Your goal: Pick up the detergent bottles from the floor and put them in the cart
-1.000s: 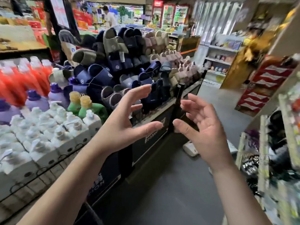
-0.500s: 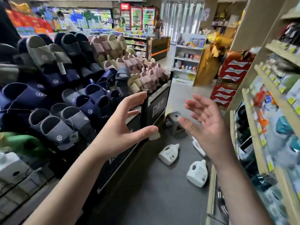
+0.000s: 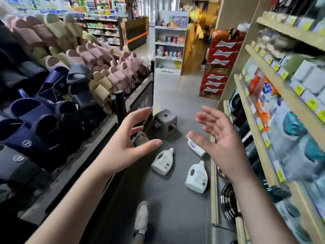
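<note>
SHOP AISLE: A pale shoe (image 3: 141, 219) steps on the grey floor (image 3: 175, 213) at the frame's foot. Above it both bare arms reach forward. The left hand (image 3: 123, 148) and right hand (image 3: 219, 147) are spread, palms facing, fingers loose, grasping nothing. Beyond, on the floor between the slipper rack (image 3: 52, 120) and the shelf (image 3: 288, 92), the nearest detergent bottle (image 3: 197, 176) points its cap away and appears to lie on its back, though the steep angle leaves doubt. The middle bottle (image 3: 162, 162) lies lengthwise up the aisle, cap at the far end. The farthest bottle (image 3: 195, 147), partly hidden by the right thumb, lies with its neck toward a grey stool (image 3: 165, 124).
</note>
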The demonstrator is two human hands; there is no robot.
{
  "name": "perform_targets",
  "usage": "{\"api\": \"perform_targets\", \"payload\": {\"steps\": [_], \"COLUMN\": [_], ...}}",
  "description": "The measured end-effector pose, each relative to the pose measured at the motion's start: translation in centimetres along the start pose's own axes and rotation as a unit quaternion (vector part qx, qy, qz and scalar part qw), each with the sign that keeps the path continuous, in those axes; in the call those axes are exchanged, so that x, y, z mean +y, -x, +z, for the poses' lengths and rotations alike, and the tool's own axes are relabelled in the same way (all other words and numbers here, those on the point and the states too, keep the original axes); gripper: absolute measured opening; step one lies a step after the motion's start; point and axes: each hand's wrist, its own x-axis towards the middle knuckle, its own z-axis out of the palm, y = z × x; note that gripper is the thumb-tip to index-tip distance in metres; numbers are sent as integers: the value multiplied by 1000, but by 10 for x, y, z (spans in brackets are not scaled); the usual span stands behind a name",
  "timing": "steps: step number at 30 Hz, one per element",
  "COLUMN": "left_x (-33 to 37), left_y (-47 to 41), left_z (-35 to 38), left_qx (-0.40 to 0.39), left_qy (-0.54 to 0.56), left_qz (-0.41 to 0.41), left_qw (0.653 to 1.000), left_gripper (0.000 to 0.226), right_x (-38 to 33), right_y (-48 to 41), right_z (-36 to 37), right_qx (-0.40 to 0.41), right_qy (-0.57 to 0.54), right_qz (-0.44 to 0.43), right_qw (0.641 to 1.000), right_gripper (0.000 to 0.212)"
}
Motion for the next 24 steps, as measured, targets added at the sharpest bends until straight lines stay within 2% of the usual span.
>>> {"api": "perform_targets", "payload": {"steps": [6,14,19,24], "left_x": [-90,-184,-244,-273], "left_y": [-122,-281,-325,-352], "left_z": [-11,-43,-15,17], "left_qx": [-11,-28,-58,-82], "left_qy": [24,61,81,75], "left_qz": [12,-15,-65,-110], "left_qw": [1000,998,993,988], "left_gripper": [85,85,79,78], "right_x": [62,122,175,227], "right_y": [-109,-271,-308,-332], "right_z": [23,47,47,36], "right_qx": [20,23,33,37], "right_qy": [26,77,70,40], "right_qz": [20,42,88,134], "right_qw": [999,996,993,989], "right_gripper": [70,73,71,70]}}
